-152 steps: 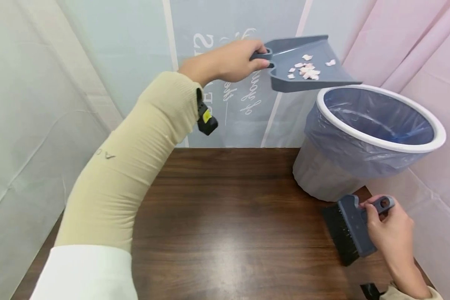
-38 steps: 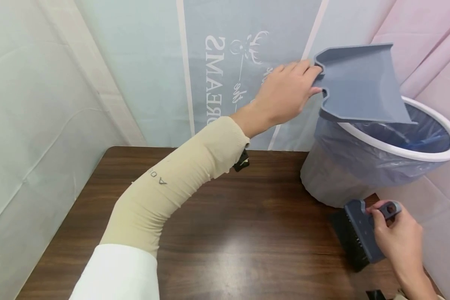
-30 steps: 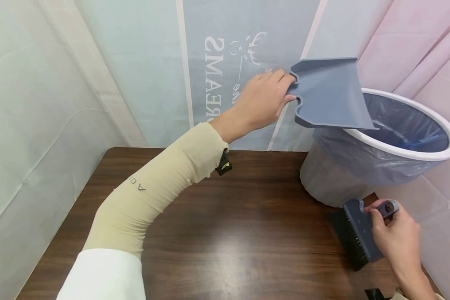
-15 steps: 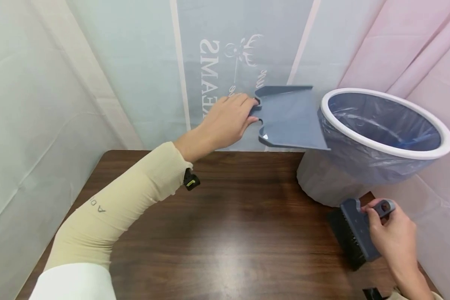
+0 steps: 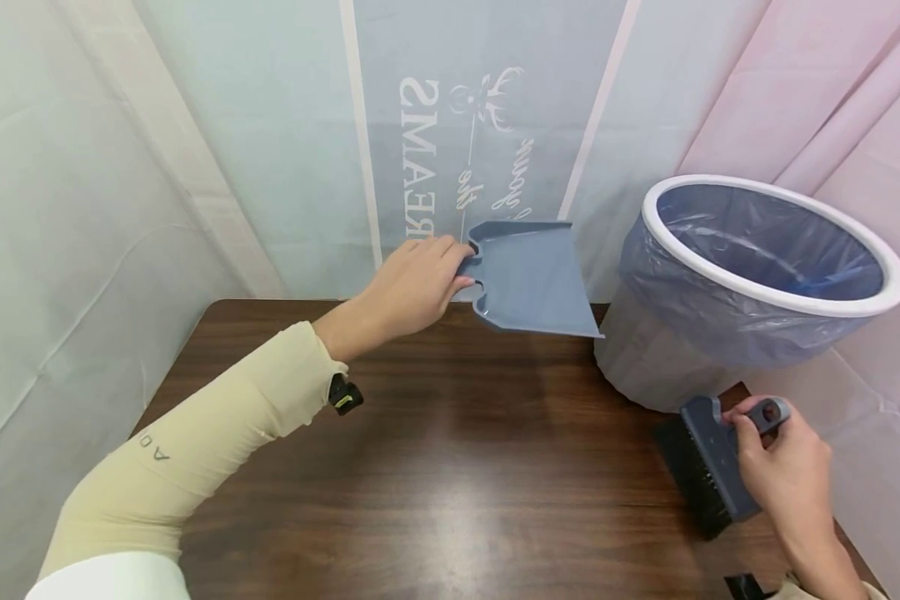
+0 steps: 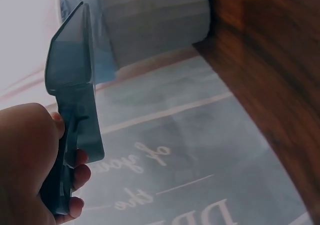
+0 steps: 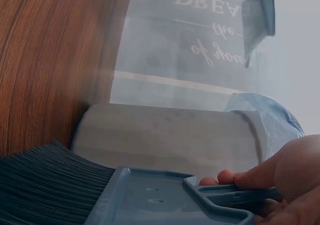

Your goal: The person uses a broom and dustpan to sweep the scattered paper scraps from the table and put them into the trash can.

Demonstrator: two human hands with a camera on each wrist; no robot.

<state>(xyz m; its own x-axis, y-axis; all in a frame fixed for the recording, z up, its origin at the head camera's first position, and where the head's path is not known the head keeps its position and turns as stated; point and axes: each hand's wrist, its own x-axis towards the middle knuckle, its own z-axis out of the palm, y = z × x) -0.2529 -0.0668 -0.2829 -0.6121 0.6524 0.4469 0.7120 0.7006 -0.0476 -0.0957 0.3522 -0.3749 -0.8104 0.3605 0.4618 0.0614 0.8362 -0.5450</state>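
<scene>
My left hand (image 5: 412, 287) grips the short handle of a blue-grey dustpan (image 5: 536, 279), held up over the far part of the table. No scraps show on its pan. In the left wrist view the fingers (image 6: 80, 177) wrap round the handle and the dustpan (image 6: 70, 67) is seen edge-on. At the right, my right hand (image 5: 787, 467) holds a matching hand brush (image 5: 720, 458) by its handle, dark bristles pointing left and down toward the table. The right wrist view shows the brush (image 7: 155, 197) close up, its bristles (image 7: 55, 185) near the wood.
A grey bin (image 5: 645, 358) with a white rim and a translucent bluish liner (image 5: 720, 317) stands at the back right, just behind the brush. The dark wooden table (image 5: 420, 467) lies below both hands. Printed cloth (image 5: 292, 150) hangs along the back and sides.
The dustpan, earlier level with white paper scraps on it, was over the bin rim without scraps about a second ago. My left hand has since brought it left and down. The brush has hardly moved.
</scene>
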